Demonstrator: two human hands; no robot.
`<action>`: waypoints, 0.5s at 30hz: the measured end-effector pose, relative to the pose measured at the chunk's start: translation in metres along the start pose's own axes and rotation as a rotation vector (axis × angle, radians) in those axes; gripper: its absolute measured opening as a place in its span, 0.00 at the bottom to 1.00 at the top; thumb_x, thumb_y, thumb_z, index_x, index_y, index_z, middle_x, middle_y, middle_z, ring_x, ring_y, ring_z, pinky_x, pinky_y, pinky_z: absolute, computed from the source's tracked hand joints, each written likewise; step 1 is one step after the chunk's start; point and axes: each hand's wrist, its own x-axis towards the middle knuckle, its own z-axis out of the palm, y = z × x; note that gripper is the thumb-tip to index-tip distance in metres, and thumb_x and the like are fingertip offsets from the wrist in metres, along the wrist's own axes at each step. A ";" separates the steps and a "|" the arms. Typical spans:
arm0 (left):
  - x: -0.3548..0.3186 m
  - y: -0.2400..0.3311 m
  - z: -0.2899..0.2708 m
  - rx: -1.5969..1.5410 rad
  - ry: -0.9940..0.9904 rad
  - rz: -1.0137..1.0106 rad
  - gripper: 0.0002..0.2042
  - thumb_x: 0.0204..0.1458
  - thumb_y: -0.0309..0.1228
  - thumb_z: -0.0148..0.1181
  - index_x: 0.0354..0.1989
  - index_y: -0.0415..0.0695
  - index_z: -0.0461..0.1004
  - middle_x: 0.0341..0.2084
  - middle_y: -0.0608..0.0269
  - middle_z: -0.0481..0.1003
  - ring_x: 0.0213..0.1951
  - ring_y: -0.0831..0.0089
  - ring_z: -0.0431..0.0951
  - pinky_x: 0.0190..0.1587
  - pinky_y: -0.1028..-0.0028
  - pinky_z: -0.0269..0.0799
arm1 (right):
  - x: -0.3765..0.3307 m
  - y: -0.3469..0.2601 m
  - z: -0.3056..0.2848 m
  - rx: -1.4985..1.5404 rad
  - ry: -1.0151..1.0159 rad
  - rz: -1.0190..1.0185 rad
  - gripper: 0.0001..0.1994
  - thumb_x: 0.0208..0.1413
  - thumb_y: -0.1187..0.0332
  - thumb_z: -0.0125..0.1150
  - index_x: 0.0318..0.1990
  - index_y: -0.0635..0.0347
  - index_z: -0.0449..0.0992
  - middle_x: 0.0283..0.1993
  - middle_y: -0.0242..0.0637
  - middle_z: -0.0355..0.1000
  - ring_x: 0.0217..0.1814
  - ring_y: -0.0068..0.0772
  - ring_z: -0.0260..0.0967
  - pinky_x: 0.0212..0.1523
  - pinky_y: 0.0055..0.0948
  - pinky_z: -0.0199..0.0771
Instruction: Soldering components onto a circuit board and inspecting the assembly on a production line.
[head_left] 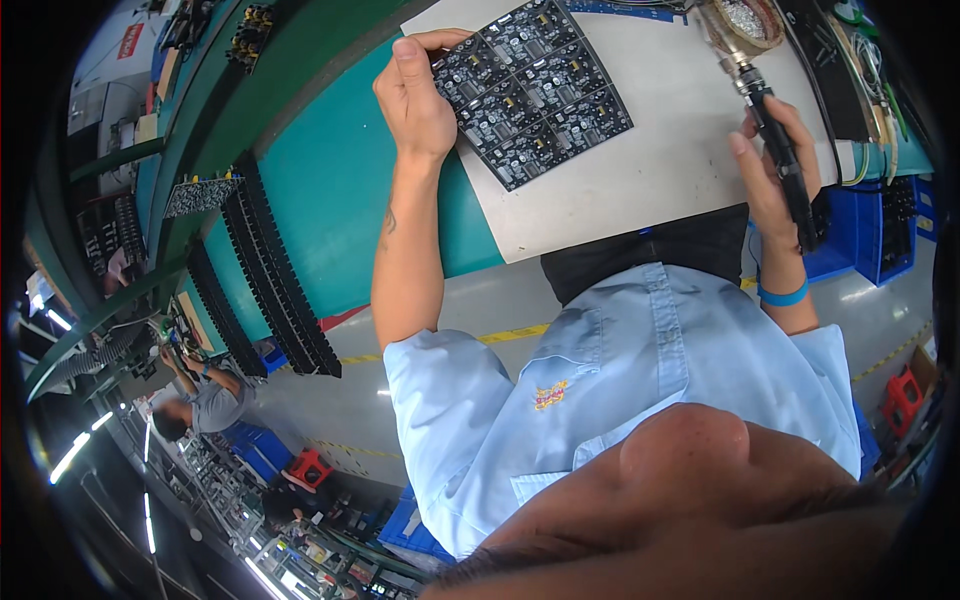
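My left hand [415,100] grips left edge of black circuit board panel [535,90], thumb on top; panel lies flat on pale mat [660,150], top centre of frame. My right hand [775,165] closed around black soldering iron [770,125], upper right, tip toward brass wool cleaner [748,22]. Mat covers green counter [330,190]. Black slotted racks [270,270] at left.

A small red rectangular sign [130,40] with pale marks hung at the upper left of the frame, tilted, above the green bench. A little yellow and red embroidered label [549,395] sat on the chest of the light blue shirt, near the middle of the frame, just below centre. No packages or screens could be made out clearly.
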 end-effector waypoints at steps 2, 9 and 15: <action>0.000 -0.001 0.000 -0.015 0.011 0.005 0.30 0.70 0.46 0.37 0.34 0.33 0.81 0.32 0.56 0.82 0.32 0.71 0.78 0.41 0.76 0.72 | 0.000 -0.004 0.008 0.055 -0.053 -0.023 0.23 0.46 0.82 0.68 0.53 0.66 0.75 0.45 0.44 0.75 0.40 0.32 0.72 0.43 0.25 0.73; -0.001 -0.001 -0.001 0.041 0.000 -0.015 0.33 0.70 0.49 0.32 0.35 0.34 0.80 0.33 0.55 0.82 0.33 0.71 0.77 0.43 0.75 0.71 | -0.003 -0.006 0.032 0.106 -0.268 -0.160 0.21 0.44 0.81 0.69 0.50 0.67 0.77 0.45 0.44 0.74 0.38 0.34 0.71 0.41 0.26 0.71; -0.001 -0.001 -0.003 0.119 -0.024 -0.053 0.36 0.70 0.52 0.28 0.36 0.34 0.80 0.35 0.54 0.82 0.35 0.70 0.77 0.46 0.74 0.71 | -0.005 -0.003 0.036 0.098 -0.295 -0.146 0.21 0.43 0.81 0.69 0.49 0.67 0.78 0.45 0.44 0.74 0.38 0.34 0.70 0.40 0.26 0.70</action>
